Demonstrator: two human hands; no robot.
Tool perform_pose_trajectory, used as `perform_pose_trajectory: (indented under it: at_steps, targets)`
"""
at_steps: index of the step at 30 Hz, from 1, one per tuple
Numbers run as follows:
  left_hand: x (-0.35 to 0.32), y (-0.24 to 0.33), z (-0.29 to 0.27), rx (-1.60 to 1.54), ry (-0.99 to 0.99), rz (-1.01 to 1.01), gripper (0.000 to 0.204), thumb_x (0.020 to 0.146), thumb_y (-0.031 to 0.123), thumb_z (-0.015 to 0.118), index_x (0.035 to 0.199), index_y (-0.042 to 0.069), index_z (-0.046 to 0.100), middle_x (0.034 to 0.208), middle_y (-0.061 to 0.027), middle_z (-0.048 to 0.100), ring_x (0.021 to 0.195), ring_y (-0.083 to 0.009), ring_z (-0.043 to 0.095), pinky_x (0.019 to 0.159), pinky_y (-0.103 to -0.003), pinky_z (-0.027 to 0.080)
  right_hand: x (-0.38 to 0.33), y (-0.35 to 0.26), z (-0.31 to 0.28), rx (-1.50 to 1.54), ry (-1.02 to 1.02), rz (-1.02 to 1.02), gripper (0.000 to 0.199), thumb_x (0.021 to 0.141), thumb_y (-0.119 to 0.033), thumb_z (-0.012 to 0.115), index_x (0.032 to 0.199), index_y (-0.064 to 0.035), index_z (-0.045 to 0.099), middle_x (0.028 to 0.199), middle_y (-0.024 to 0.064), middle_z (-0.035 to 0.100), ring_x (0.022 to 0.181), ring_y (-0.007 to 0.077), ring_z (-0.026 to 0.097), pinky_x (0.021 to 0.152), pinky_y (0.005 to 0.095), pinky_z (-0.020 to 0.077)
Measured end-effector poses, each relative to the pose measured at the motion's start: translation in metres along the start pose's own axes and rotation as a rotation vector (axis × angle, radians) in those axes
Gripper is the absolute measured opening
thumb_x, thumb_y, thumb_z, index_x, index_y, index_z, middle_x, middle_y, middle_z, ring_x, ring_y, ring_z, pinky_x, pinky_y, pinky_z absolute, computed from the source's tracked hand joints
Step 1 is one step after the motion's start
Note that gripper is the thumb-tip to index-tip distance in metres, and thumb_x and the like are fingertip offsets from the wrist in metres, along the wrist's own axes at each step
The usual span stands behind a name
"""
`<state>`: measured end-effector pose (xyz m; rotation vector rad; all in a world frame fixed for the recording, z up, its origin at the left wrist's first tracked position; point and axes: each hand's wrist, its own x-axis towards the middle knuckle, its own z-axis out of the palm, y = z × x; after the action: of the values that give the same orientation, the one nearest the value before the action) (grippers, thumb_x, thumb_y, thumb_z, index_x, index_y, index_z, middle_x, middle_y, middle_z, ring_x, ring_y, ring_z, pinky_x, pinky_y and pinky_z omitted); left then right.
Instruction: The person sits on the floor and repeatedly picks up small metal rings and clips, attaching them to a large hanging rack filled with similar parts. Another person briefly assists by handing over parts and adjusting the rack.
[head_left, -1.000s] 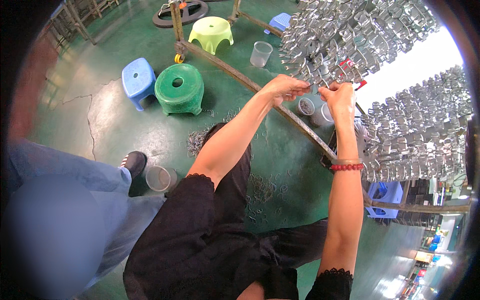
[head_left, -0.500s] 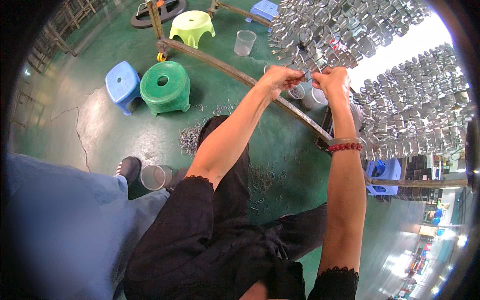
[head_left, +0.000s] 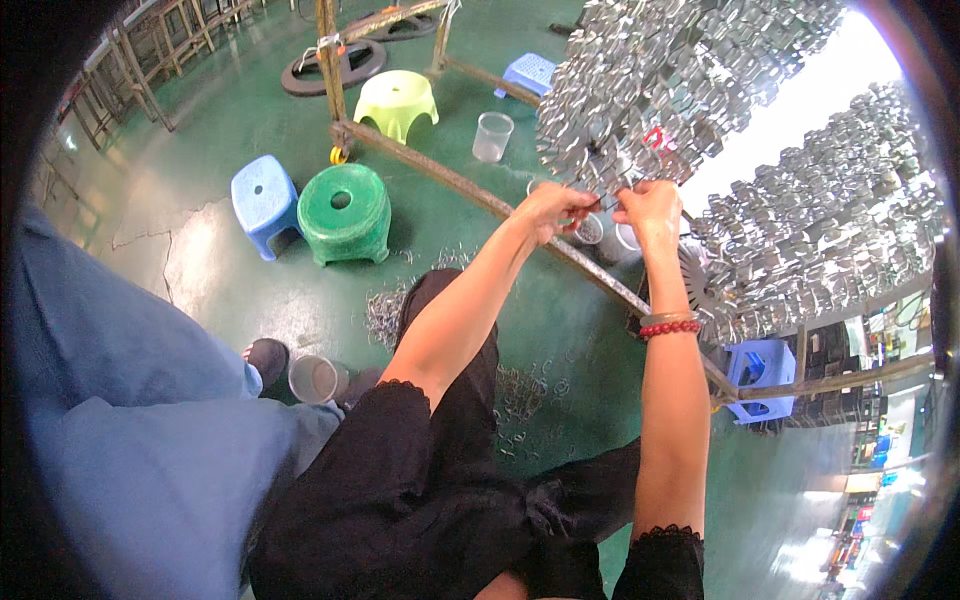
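Both arms reach forward to the lower tip of a hanging bunch of shiny curved metal pieces [head_left: 640,110]. My left hand [head_left: 556,213] is closed in a pinch just below the bunch, with something small and dark between its fingertips that I cannot make out. Close beside it, my right hand [head_left: 652,212] pinches at the bunch's lowest pieces; what lies in its fingers is too small to name. A red bead bracelet [head_left: 670,327] circles my right wrist. Beyond my right forearm hangs a second mass of similar metal pieces [head_left: 820,210].
A metal frame bar [head_left: 440,178] crosses beneath my hands. Small cups, one a tub of tiny parts [head_left: 589,230], stand below. Loose metal hooks [head_left: 385,318] litter the green floor. Left are a green stool [head_left: 345,235] and a blue stool [head_left: 265,200]. A person in blue [head_left: 150,370] sits close by.
The view has shifted, so the stools, frame and hands appear lower. Both hands stay pinched at the bunch's lower tip, still close together.
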<state>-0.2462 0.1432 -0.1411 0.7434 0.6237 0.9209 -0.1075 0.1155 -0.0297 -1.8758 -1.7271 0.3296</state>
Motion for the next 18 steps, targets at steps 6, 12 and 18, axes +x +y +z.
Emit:
perform_pose_trajectory:
  at_steps: [6, 12, 18]
  targets:
    - [-0.005, 0.004, 0.005, 0.009, -0.011, -0.007, 0.018, 0.082, 0.023, 0.068, 0.096, 0.012, 0.065, 0.094, 0.0013, 0.063, 0.084, -0.0096, 0.051, 0.075, -0.033, 0.035, -0.014, 0.001, -0.006, -0.077, 0.141, -0.171, 0.024, 0.076, -0.017, 0.063, 0.066, 0.0046, 0.065, 0.056, 0.0176, 0.062, 0.052, 0.0278, 0.065, 0.060, 0.0372, 0.0510]
    - [-0.011, 0.007, -0.005, 0.041, 0.024, 0.001, 0.020, 0.081, 0.024, 0.069, 0.097, 0.011, 0.065, 0.093, 0.0004, 0.063, 0.082, -0.0102, 0.052, 0.075, -0.034, 0.036, -0.047, -0.038, -0.031, 0.155, 0.145, -0.208, 0.027, 0.083, -0.023, 0.061, 0.084, 0.0035, 0.068, 0.072, 0.0212, 0.065, 0.057, 0.0320, 0.064, 0.064, 0.0395, 0.0496]
    - [0.003, -0.005, 0.006, 0.013, -0.011, 0.006, 0.022, 0.079, 0.025, 0.070, 0.095, 0.011, 0.065, 0.093, -0.0011, 0.063, 0.085, -0.0115, 0.051, 0.073, -0.033, 0.038, -0.015, -0.026, -0.022, -0.047, 0.317, -0.294, 0.030, 0.086, -0.026, 0.056, 0.085, 0.0019, 0.067, 0.079, 0.0233, 0.065, 0.077, 0.0407, 0.063, 0.071, 0.0466, 0.0478]
